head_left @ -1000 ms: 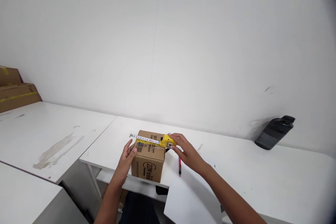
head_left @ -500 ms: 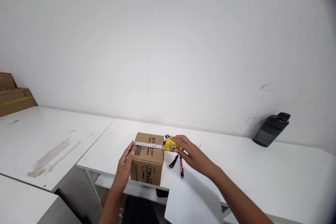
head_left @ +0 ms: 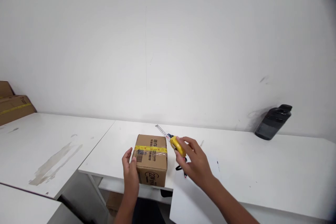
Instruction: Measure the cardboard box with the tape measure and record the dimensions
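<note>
A small cardboard box (head_left: 152, 159) with a yellow tape band across its top sits near the front edge of a white table (head_left: 249, 168). My left hand (head_left: 130, 171) rests against the box's left side, fingers slightly spread. My right hand (head_left: 195, 162) grips a yellow tape measure (head_left: 177, 146) just right of the box. A short length of its blade (head_left: 162, 131) sticks out up and to the left, behind the box and off its top. A red pen (head_left: 185, 174) lies mostly hidden under my right hand.
A white sheet of paper (head_left: 191, 199) lies at the table's front edge under my right forearm. A dark bottle (head_left: 273, 121) leans against the wall at the far right. A second white table (head_left: 52, 143) adjoins on the left, with cardboard boxes (head_left: 12, 106) at its far end.
The tape blade, stretched across the box top before, has come off it and shortened. My right hand lifted and turned the tape measure; my left hand slid down from the blade's end.
</note>
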`<state>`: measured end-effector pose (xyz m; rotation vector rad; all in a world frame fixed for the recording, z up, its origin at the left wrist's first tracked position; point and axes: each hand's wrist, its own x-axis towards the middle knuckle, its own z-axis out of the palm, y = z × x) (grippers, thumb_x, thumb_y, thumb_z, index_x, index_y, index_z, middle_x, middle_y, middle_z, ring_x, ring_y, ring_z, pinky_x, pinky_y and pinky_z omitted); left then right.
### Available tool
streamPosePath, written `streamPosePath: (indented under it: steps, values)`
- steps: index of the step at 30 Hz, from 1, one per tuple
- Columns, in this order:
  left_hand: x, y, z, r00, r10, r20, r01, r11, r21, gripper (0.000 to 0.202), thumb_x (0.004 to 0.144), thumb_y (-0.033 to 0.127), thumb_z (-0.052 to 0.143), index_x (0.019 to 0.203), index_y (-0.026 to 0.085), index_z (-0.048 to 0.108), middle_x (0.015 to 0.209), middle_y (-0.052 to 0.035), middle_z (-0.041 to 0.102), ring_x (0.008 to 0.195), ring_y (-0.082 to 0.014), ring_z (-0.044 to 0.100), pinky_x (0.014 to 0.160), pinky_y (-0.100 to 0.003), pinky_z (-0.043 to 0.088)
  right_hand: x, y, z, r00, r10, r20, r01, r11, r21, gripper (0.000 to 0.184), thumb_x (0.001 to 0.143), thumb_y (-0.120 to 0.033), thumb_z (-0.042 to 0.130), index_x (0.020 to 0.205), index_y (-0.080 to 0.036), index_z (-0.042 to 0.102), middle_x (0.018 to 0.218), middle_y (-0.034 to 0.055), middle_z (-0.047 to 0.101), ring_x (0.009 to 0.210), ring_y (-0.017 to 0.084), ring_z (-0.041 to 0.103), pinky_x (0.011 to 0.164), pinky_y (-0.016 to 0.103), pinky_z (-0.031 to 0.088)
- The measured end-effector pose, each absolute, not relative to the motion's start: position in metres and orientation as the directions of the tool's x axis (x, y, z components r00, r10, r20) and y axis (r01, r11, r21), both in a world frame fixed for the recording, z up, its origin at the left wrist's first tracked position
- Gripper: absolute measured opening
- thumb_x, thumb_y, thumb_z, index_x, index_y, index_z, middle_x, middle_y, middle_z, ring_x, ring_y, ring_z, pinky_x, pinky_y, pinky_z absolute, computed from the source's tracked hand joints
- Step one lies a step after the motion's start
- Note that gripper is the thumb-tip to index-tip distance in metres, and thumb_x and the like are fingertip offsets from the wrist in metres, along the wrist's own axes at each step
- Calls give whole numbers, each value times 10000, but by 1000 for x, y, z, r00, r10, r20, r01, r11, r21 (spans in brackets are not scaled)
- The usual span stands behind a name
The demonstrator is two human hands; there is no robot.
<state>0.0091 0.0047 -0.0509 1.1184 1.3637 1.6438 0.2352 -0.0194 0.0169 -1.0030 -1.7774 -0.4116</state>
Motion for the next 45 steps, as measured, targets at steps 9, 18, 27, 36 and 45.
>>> streamPosePath:
  steps: [9, 18, 27, 36, 45]
  values:
    - [49, -16, -57, -368, 639, 676, 520, -461, 719, 320, 967, 263, 324, 1254, 213, 456, 1529, -131, 303, 1463, -268, 165, 1178, -532, 157, 165, -61, -19, -33, 405, 914, 791, 570, -224, 734, 852, -106, 573, 1503, -340, 330, 1076, 130, 595, 853, 265, 627, 603, 400, 578]
    - [42, -11, -57, -283, 668, 688, 524, -493, 694, 271, 960, 269, 310, 987, 241, 578, 1376, -88, 509, 1411, -250, 294, 1150, -528, 246, 162, -68, -20, 68, 453, 889, 763, 551, -339, 683, 863, -122, 561, 1467, -384, 377, 1075, 119, 591, 878, 273, 628, 598, 412, 586]
    - [29, 5, -59, -314, 642, 700, 419, -568, 709, 219, 946, 276, 374, 1024, 221, 571, 1295, -89, 553, 1277, -237, 469, 1090, -437, 369, 188, -60, -22, 147, 462, 875, 702, 574, -421, 609, 920, -131, 522, 1469, -356, 381, 1211, 117, 572, 1102, 281, 601, 844, 464, 589]
    - [-73, 39, -85, -579, 801, 151, -30, -206, 978, 284, 768, 408, 550, 956, 204, 611, 994, -27, 691, 1016, -228, 624, 904, -380, 490, 222, -29, -42, 245, 724, 645, 386, 537, -750, 412, 983, -321, 472, 1394, -289, 469, 1339, 117, 538, 1164, 231, 595, 834, 344, 600]
    - [-97, 33, -128, -531, 833, 154, 76, -134, 988, 353, 683, 441, 589, 933, 195, 631, 874, -19, 695, 879, -221, 643, 784, -344, 511, 198, 38, -19, -279, 626, 728, 421, 761, -493, 443, 1016, -293, 368, 1459, -306, 381, 1354, 108, 503, 1276, 222, 496, 1052, 433, 471]
